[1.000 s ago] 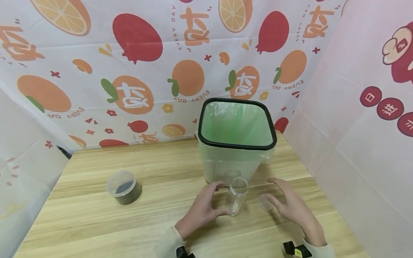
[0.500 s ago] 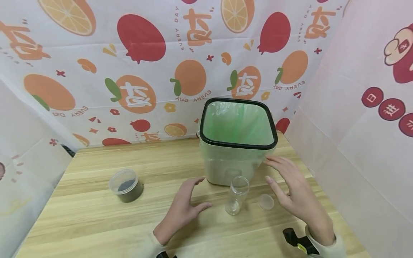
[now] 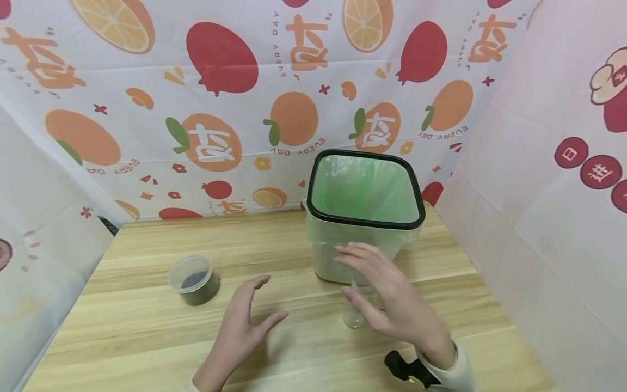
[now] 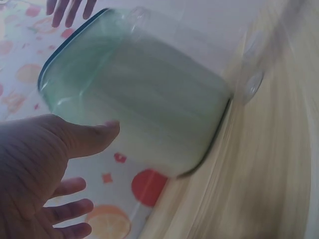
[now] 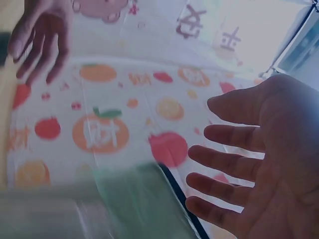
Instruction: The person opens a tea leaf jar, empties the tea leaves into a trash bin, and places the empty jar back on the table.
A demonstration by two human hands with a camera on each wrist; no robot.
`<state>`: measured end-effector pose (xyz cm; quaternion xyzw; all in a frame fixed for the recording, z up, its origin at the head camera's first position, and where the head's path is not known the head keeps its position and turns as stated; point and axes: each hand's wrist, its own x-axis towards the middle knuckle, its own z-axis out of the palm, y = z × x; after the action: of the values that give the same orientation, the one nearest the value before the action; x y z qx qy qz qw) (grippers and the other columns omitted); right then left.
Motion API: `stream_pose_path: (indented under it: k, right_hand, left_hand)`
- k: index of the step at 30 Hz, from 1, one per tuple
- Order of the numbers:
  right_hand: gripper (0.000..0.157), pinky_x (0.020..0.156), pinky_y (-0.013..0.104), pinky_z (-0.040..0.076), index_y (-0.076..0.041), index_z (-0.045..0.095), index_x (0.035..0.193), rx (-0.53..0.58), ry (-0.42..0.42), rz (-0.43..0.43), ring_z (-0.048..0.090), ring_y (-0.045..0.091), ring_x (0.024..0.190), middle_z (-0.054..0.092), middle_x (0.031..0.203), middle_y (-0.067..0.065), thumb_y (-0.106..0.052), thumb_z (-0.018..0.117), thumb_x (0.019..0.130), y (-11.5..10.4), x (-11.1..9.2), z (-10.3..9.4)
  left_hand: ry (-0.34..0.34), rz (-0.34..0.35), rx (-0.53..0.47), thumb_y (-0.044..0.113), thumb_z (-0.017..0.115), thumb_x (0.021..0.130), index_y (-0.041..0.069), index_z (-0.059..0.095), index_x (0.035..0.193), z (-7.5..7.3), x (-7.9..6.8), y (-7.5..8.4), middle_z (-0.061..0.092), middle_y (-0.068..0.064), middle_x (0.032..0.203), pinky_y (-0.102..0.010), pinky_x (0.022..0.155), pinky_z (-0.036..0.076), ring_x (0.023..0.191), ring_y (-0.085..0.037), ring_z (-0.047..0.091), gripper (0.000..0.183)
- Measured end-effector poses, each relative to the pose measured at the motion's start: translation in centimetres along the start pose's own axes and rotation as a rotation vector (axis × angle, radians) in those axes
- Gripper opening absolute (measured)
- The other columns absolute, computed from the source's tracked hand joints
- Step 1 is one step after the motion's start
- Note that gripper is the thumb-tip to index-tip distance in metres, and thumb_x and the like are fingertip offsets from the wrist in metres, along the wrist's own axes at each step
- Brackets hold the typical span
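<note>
In the head view a clear cylindrical jar [image 3: 352, 319] stands on the table in front of a bin. My right hand [image 3: 399, 305] hovers over it and hides most of it, its fingers spread and nothing in them. My left hand [image 3: 237, 329] is held above the table between that jar and a small round tub [image 3: 202, 289] of dark contents, thumb and fingers apart. Both wrist views show bare palms: the left hand [image 4: 35, 169] and the right hand [image 5: 279, 154] hold nothing. The clear round disc seen earlier is hidden behind the right hand.
A pale bin [image 3: 327, 262] with a black rim and green liner stands at the back right of the wooden table [image 3: 147, 337]. Behind it hangs a fruit-printed cloth [image 3: 294, 65]. A pale printed sheet [image 3: 529, 228] borders the right side.
The left hand has let go of the jar and drawn back leftward. The right hand has left the disc, risen and swung left over the jar.
</note>
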<state>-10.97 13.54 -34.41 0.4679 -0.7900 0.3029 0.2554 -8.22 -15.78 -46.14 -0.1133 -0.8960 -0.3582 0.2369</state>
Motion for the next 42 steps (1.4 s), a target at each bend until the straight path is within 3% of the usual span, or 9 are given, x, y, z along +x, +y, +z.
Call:
stream_pose_path:
  k: [4, 15, 17, 22, 28, 30, 36, 39, 42]
  right_hand:
    - [0.042, 0.121, 0.038, 0.039, -0.007, 0.055, 0.140, -0.012, -0.058, -0.040, 0.049, 0.027, 0.139, 0.057, 0.145, 0.010, -0.026, 0.059, 0.102, -0.3, 1.1, 2.3]
    - [0.049, 0.116, 0.036, 0.045, -0.011, 0.050, 0.145, -0.003, -0.232, -0.005, 0.051, 0.020, 0.138, 0.057, 0.145, 0.004, -0.029, 0.061, 0.101, -0.4, 4.1, 8.8]
    - [0.049, 0.117, 0.036, 0.045, -0.011, 0.050, 0.145, 0.018, -0.255, 0.012, 0.051, 0.019, 0.138, 0.058, 0.145, 0.005, -0.029, 0.061, 0.101, -0.3, 4.6, 9.9]
    - [0.051, 0.118, 0.036, 0.043, -0.011, 0.048, 0.147, 0.055, -0.339, 0.061, 0.051, 0.019, 0.140, 0.056, 0.148, 0.004, -0.031, 0.060, 0.102, 0.2, 5.9, 12.9]
    - [0.054, 0.120, 0.034, 0.041, -0.012, 0.044, 0.151, 0.063, -0.435, 0.120, 0.048, 0.018, 0.143, 0.052, 0.152, 0.003, -0.033, 0.056, 0.103, 1.0, 7.1, 16.3]
    - [0.054, 0.120, 0.034, 0.041, -0.013, 0.043, 0.151, 0.073, -0.452, 0.142, 0.047, 0.018, 0.144, 0.051, 0.153, 0.003, -0.033, 0.057, 0.103, 1.2, 7.3, 17.5]
    - [0.056, 0.120, 0.031, 0.041, -0.014, 0.041, 0.151, 0.085, -0.477, 0.166, 0.046, 0.017, 0.144, 0.048, 0.154, 0.004, -0.033, 0.059, 0.101, 1.9, 7.9, 21.0]
    - [0.059, 0.119, 0.031, 0.041, -0.015, 0.039, 0.153, 0.108, -0.492, 0.192, 0.045, 0.016, 0.144, 0.046, 0.155, 0.004, -0.035, 0.059, 0.101, 2.3, 8.2, 22.5]
    - [0.063, 0.119, 0.032, 0.042, -0.018, 0.035, 0.155, 0.131, -0.513, 0.229, 0.042, 0.015, 0.146, 0.043, 0.157, 0.002, -0.038, 0.060, 0.101, 2.6, 8.6, 24.1]
  left_hand:
    - [0.027, -0.050, 0.008, 0.018, 0.095, 0.068, 0.004, 0.056, 0.135, -1.2, -0.8, -0.8, 0.066, -0.012, 0.129, -0.031, 0.098, 0.044, 0.118, -0.028, 0.060, 0.078]
    - [0.038, -0.154, 0.014, 0.013, 0.092, 0.072, 0.001, 0.051, 0.138, -4.3, -2.5, -2.6, 0.061, -0.020, 0.131, -0.054, 0.095, 0.047, 0.120, -0.037, 0.056, 0.079]
    - [0.049, -0.170, 0.025, 0.013, 0.092, 0.072, 0.002, 0.050, 0.140, -4.9, -2.9, -3.0, 0.060, -0.020, 0.133, -0.050, 0.097, 0.046, 0.120, -0.037, 0.055, 0.080]
    - [0.105, -0.188, 0.071, 0.009, 0.092, 0.070, 0.002, 0.051, 0.141, -6.3, -3.8, -4.3, 0.062, -0.020, 0.134, -0.023, 0.098, 0.036, 0.118, -0.034, 0.056, 0.083]
    - [0.111, -0.266, 0.130, 0.010, 0.091, 0.072, 0.001, 0.048, 0.142, -8.2, -5.0, -6.0, 0.059, -0.023, 0.135, -0.049, 0.094, 0.041, 0.117, -0.037, 0.054, 0.082]
    - [0.106, -0.291, 0.151, 0.013, 0.090, 0.074, 0.000, 0.048, 0.142, -8.9, -5.6, -6.5, 0.059, -0.024, 0.135, -0.050, 0.093, 0.041, 0.118, -0.039, 0.053, 0.081]
    - [0.127, -0.326, 0.228, 0.012, 0.089, 0.075, -0.004, 0.050, 0.139, -10.5, -7.5, -8.1, 0.060, -0.026, 0.131, -0.031, 0.090, 0.037, 0.113, -0.040, 0.054, 0.077]
    - [0.176, -0.318, 0.251, 0.008, 0.089, 0.071, -0.005, 0.052, 0.136, -11.2, -8.2, -8.9, 0.062, -0.025, 0.125, -0.023, 0.087, 0.034, 0.113, -0.016, 0.054, 0.076]
    - [0.212, -0.319, 0.260, 0.008, 0.090, 0.070, -0.004, 0.054, 0.134, -11.7, -8.8, -9.5, 0.064, -0.024, 0.121, -0.015, 0.083, 0.030, 0.109, 0.012, 0.039, 0.074]
